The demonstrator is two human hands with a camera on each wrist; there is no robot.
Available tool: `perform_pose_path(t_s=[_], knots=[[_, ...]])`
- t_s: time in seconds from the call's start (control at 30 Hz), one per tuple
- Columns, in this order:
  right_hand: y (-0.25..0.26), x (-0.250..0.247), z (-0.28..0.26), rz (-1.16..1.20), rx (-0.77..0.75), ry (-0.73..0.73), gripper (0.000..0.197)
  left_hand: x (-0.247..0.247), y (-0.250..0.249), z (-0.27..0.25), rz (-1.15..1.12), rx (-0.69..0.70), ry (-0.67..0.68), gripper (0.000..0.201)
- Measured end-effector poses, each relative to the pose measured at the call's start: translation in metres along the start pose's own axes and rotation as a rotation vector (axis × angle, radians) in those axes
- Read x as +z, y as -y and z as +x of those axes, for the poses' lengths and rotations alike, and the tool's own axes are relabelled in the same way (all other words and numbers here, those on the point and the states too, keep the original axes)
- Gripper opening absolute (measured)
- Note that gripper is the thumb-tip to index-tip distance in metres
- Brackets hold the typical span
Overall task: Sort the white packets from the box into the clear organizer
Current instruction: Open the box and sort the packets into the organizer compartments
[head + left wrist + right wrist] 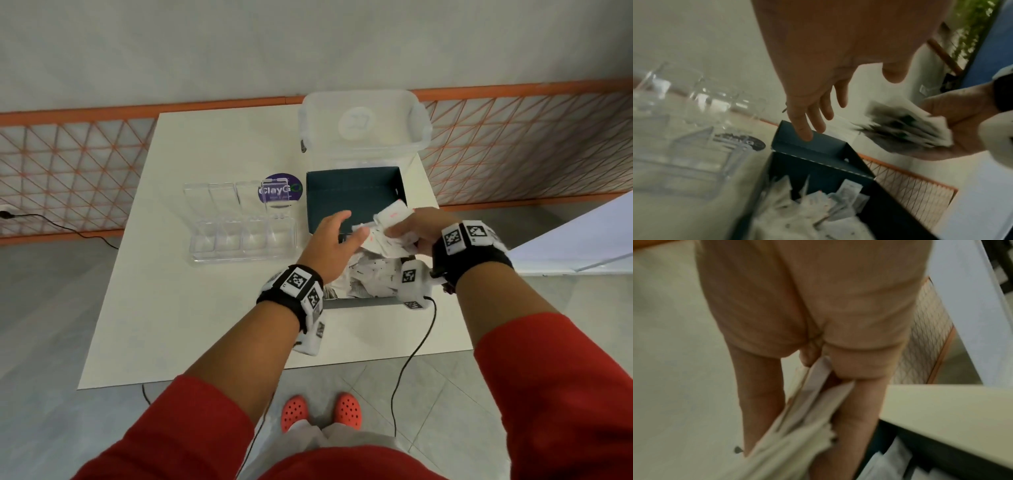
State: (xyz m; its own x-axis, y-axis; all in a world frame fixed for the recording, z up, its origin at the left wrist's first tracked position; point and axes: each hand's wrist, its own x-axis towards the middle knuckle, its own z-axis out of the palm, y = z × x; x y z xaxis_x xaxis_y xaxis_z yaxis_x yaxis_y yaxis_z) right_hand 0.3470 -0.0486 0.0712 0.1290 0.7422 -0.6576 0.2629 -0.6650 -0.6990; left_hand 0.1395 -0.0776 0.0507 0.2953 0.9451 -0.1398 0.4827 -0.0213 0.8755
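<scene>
Over the dark box [356,192] on the white table [205,308], the right hand [409,228] is pinching a fat bunch of white packets [387,233], thumb on one side and fingers on the other, fanned out a bit in the left wrist view. Left hand [330,240] is next to it with relaxed, spread fingers, holding nothing as far as I can tell, fingertips just about at the edge of the bunch. Plenty more packets still sitting loose in the box [813,211]. The clear organizer [243,236] is just beside the box on the left, lids flipped up, and I can't really tell if anything is in the compartments yet, so I'd guess this is early on. If I were doing this step, I'd use the free hand to square up the bunch so the edges line up, then peel off a few at a time into one compartment rather than dumping the lot. That grip looks kinda loose for so many slippery packets, so keep it over the box in case some slide out
</scene>
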Motion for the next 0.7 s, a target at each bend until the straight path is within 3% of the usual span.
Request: perform_pose_path(t_s=[0.07, 0.17, 0.3, 0.43, 0.53, 0.7], knots=[[0.01, 0.022, -0.003, 0.138, -0.088, 0.114, 0.031, 0.006, -0.008, 0.005, -0.165, -0.052, -0.065, 0.056], [0.021, 0.06, -0.014, 0.361, -0.213, 0.302, 0.028, 0.006, -0.014, 0.013, -0.318, -0.051, -0.304, 0.04], [0.033, 0.096, -0.024, 0.485, -0.266, 0.358, 0.025, -0.006, -0.012, 0.017, -0.367, -0.041, -0.551, 0.019], [0.037, 0.113, -0.023, 0.562, -0.306, 0.34, 0.03, -0.022, -0.003, 0.018, -0.501, -0.061, -0.592, 0.022], [0.034, 0.123, -0.019, 0.666, -0.295, 0.275, 0.033, -0.035, 0.003, 0.014, -0.544, -0.001, -0.581, 0.024], [0.042, 0.151, -0.02, 0.746, -0.245, 0.326, 0.025, -0.044, 0.009, 0.011, -0.651, 0.011, -0.584, 0.029]])
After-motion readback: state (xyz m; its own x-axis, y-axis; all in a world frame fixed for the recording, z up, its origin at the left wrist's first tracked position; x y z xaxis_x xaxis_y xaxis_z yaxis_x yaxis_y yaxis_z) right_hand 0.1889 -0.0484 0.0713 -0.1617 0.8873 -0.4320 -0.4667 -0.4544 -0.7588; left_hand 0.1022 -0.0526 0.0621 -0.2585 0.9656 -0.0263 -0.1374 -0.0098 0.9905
